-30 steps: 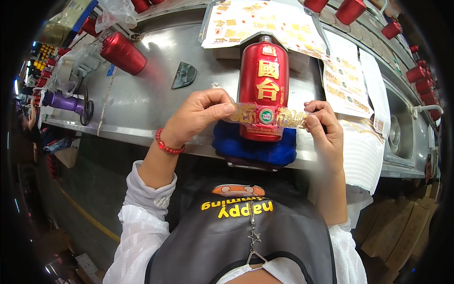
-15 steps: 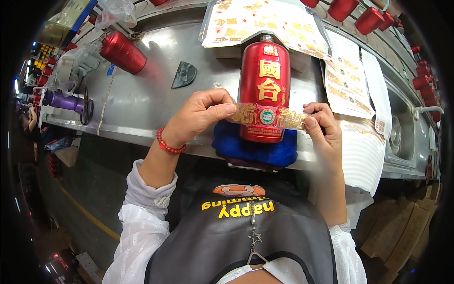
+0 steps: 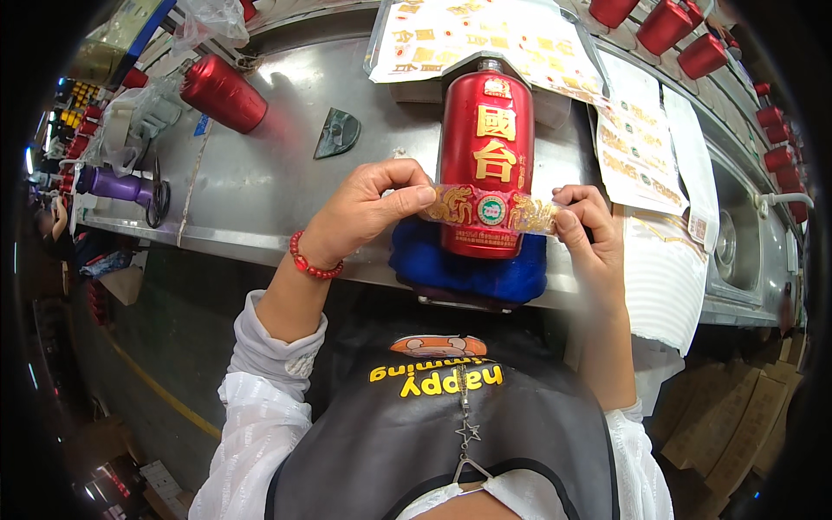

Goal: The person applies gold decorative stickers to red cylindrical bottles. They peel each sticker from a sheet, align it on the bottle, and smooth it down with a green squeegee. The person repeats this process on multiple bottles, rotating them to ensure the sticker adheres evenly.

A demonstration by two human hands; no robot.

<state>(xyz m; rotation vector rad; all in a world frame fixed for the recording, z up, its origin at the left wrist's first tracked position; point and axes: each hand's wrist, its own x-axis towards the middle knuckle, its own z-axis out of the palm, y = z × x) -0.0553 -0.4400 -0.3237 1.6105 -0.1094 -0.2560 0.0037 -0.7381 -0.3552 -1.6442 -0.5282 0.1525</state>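
Note:
A red bottle point(image 3: 462, 156) with raised gold characters lies in front of me, its neck pointing away. Its base end rests on a blue cloth pad point(image 3: 468, 270) at the bench edge. Across the lower part of the bottle stretches a clear decal strip point(image 3: 452, 204) with gold dragons and a round green emblem. My left hand point(image 3: 378, 206) pinches the strip's left end between thumb and fingers. At the other end my right hand point(image 3: 593, 227) grips it the same way. Whether the strip's middle touches the bottle, I cannot tell.
Sheets of gold decals point(image 3: 485, 39) lie beyond the bottle, with more sheets point(image 3: 640, 156) at the right. On the metal bench are a dark green scraper-like plate point(image 3: 337, 133), another red bottle point(image 3: 224, 94) and a purple object point(image 3: 117, 185). A sink point(image 3: 737, 247) is far right.
Both hands keep the strip across the bottle and have barely moved. At the upper right, the red bottles in the row have shifted position.

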